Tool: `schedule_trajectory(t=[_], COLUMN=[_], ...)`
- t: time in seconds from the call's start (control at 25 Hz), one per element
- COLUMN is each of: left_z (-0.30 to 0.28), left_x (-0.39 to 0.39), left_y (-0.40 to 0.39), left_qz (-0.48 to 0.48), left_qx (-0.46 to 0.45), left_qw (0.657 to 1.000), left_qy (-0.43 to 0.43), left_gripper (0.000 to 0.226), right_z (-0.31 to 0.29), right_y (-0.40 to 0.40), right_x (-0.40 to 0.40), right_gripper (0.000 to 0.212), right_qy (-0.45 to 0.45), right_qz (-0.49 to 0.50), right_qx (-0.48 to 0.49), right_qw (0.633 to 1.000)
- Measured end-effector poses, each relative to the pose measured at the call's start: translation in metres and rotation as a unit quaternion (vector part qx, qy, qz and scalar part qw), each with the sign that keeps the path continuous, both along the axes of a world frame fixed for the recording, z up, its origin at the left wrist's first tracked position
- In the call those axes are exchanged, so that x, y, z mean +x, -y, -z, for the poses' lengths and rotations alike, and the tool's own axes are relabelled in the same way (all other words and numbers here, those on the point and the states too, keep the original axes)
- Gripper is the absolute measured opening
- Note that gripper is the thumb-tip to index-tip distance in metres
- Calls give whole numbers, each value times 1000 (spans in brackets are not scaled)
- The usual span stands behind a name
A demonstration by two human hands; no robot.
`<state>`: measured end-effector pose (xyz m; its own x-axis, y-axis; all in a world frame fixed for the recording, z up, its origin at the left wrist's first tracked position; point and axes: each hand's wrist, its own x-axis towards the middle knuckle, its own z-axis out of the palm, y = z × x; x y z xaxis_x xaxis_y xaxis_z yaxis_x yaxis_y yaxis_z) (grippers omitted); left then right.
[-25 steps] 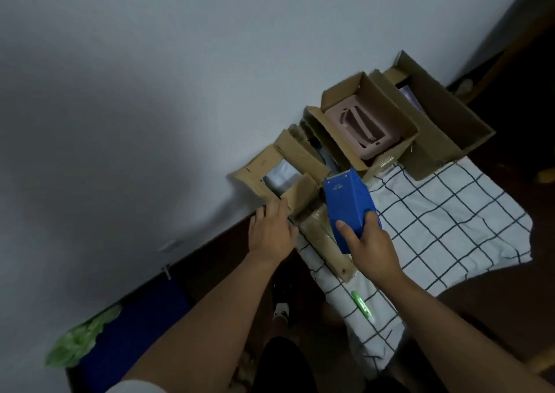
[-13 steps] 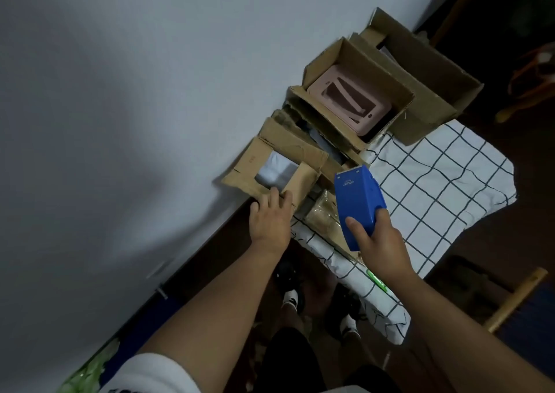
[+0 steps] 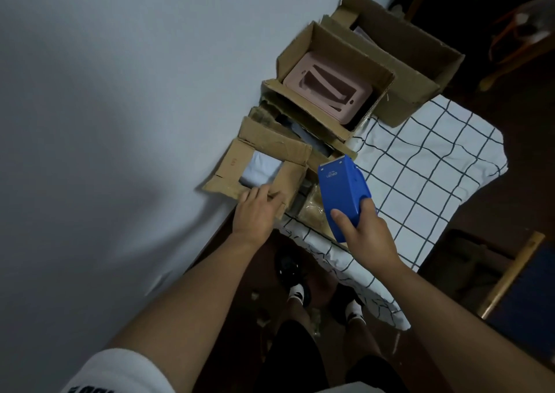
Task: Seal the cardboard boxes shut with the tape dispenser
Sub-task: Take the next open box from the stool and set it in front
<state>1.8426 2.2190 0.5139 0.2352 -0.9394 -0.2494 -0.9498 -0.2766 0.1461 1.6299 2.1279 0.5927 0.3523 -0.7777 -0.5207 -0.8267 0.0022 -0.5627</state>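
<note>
While the left hand (image 3: 255,209) is resting palm-down with fingers spread flat on the near flap of a small cardboard box (image 3: 264,167), gripping nothing, the right hand (image 3: 368,230) is wrapping its fingers and thumb tightly around the rear of a blue tape dispenser (image 3: 342,191). That dispenser is a smooth, boxy plastic shell, wider at the handle end and narrowing toward a pale toothed edge at its far tip, and it is hanging just beside the small box, above a crinkly, clear-wrapped brown bundle (image 3: 312,212). The small box is lying against the grey wall (image 3: 120,92), its four worn, creased flaps folding inward but leaving a square gap where something smooth and white (image 3: 262,169) is showing. Beyond it a second open cardboard box (image 3: 327,74) is holding a matte pink moulded insert (image 3: 327,86) with rounded corners and recessed slots. A third, larger box (image 3: 399,50) of plain brown corrugated board is standing open behind that. All are sitting on a soft white cloth (image 3: 420,167) printed with a thin dark grid, which is draping in folds over the table edge.
</note>
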Motion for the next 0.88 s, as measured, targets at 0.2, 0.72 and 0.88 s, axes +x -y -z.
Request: schedule_trajectory(t=[0.2, 0.72, 0.88], left_z=[-31, -133, -153], left_x=[9, -43, -97], left_y=[2, 9, 25], left_qz=[-6, -139, -158], left_qx=[-48, -126, -139], left_qw=[999, 982, 977], left_qy=[-25, -22, -32], left_gripper=[65, 63, 67], right_z=[-13, -67, -82], right_y=[2, 24, 48], right_x=[16, -2, -53], right_gripper=[37, 38, 37], right_qy=[24, 144, 171], right_qz=[-16, -34, -37], right_qx=[-2, 9, 15], right_qw=[1000, 989, 984])
